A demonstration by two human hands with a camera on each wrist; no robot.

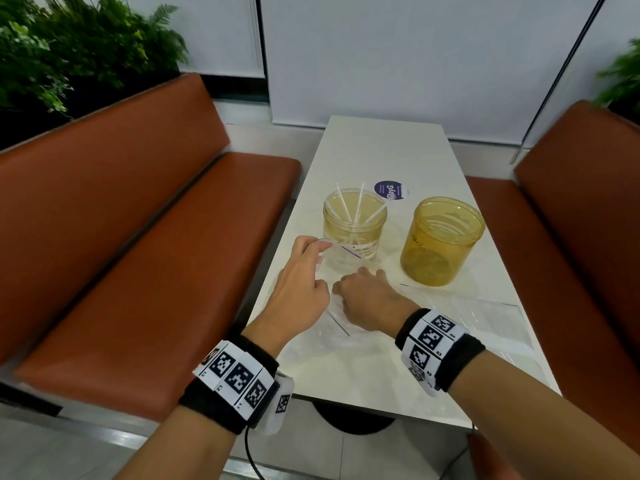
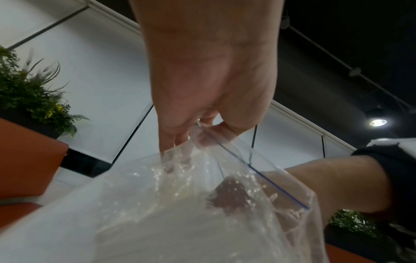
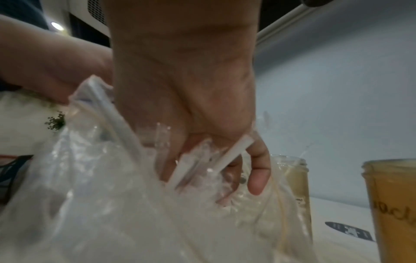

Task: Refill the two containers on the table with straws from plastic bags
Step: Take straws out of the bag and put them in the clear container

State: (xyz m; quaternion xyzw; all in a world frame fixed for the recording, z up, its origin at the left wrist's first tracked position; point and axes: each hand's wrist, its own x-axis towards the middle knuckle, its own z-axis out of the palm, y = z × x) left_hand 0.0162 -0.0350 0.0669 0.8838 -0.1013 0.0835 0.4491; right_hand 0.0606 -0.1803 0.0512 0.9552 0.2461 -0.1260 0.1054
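Right hand [image 3: 191, 99] fingers curled round wrapped white straws [image 3: 227, 160] inside the clear zip bag [image 2: 157, 204], left hand [image 2: 209, 80] pinching the bag's rim up, both just before the left straw jar [image 1: 355, 221]; amber jar [image 1: 443, 240] beside, on the table [image 1: 381, 154].

On the tabletop [image 1: 388, 150] before me stood two jars side by side, the left jar [image 1: 354, 225] with straws [image 1: 360, 202] in it, the right jar [image 1: 441, 240] beside it, and nearer me lay the bag [image 1: 332, 327], my right hand [image 1: 372, 299] reaching inside it.
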